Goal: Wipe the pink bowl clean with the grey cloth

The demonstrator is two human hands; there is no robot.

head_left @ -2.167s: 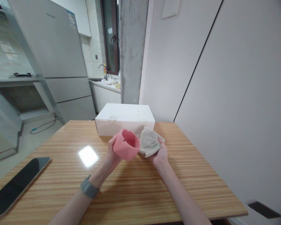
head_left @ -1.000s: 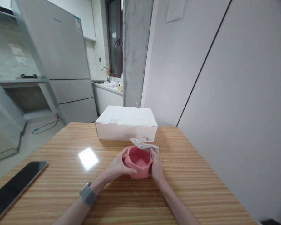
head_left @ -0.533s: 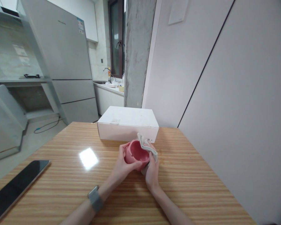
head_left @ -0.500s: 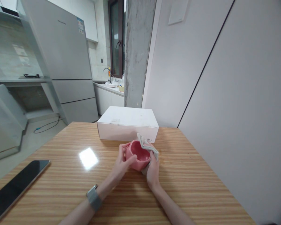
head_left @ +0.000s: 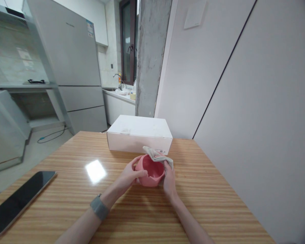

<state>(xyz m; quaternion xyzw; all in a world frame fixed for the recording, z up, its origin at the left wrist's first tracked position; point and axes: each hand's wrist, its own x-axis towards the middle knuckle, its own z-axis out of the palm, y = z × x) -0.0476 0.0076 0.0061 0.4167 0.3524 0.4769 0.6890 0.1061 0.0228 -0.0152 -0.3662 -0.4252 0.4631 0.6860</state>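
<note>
A pink bowl (head_left: 149, 180) is tilted with its opening toward me, above the wooden table. My left hand (head_left: 131, 174) grips its left side, the thumb over the rim and the fingers round the outside. On the bowl's right, my right hand (head_left: 169, 179) is closed on a pale grey cloth (head_left: 158, 156). The folded cloth lies over the far right rim, and part of it is hidden behind the hand and bowl. A grey-banded watch (head_left: 99, 207) is on my left wrist.
Just behind the bowl stands a white box (head_left: 139, 142) on the table (head_left: 208, 203). A dark phone (head_left: 20, 203) lies at the table's left. Farther back are a grey fridge (head_left: 66, 61), a sink counter (head_left: 119, 105) and a white wall panel (head_left: 256, 118).
The cloth has shifted left along the bowl's far rim and hangs less down the right side. My right hand has moved slightly right. The left hand keeps its grip on the bowl.
</note>
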